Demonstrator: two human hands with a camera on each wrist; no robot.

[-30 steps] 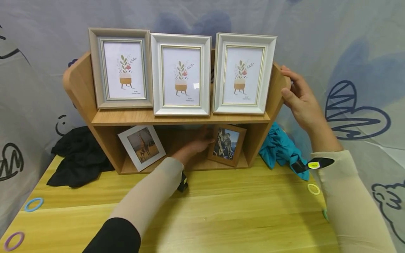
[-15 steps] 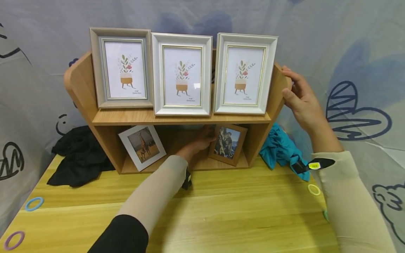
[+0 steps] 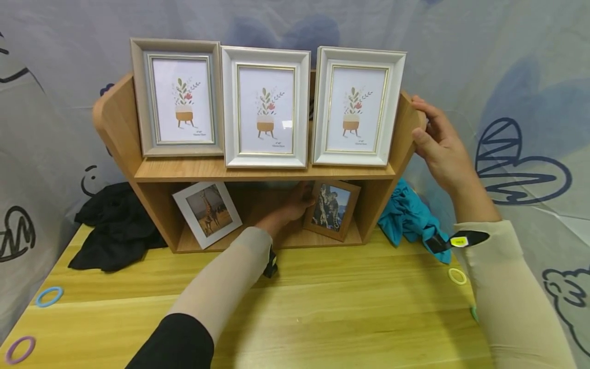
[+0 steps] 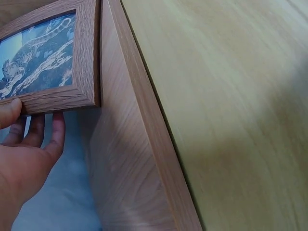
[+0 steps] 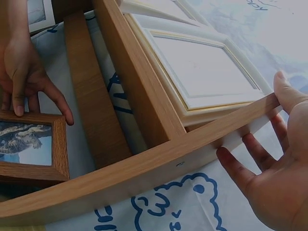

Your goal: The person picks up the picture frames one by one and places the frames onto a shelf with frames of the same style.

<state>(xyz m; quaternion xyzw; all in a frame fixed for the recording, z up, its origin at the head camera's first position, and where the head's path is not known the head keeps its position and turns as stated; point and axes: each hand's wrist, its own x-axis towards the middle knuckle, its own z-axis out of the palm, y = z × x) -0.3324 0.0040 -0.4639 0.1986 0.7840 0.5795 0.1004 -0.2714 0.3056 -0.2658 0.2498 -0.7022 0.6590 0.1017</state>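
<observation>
My left hand (image 3: 295, 204) reaches into the lower compartment of a wooden shelf (image 3: 262, 178). It holds the left edge of a brown wooden picture frame (image 3: 329, 210) with a spotted cat picture, thumb on the front and fingers behind, as the left wrist view shows. This frame leans slightly near the right wall. My right hand (image 3: 444, 148) grips the upper front edge of the shelf's right side panel (image 5: 144, 175), thumb on one side and fingers on the other. A white frame with a giraffe picture (image 3: 207, 215) stands tilted at the lower left.
On the upper level stand a beige frame (image 3: 137, 102) and two white frames, the middle one (image 3: 265, 160) and the right one (image 3: 350, 159). Black cloth (image 3: 115, 230) lies left of the shelf, teal cloth (image 3: 405, 215) right. Coloured rings, including a blue ring (image 3: 49, 289), lie on the table (image 3: 350, 307).
My left forearm has shifted slightly to the right, its hand staying at the brown frame's edge. The right hand keeps its place on the side panel.
</observation>
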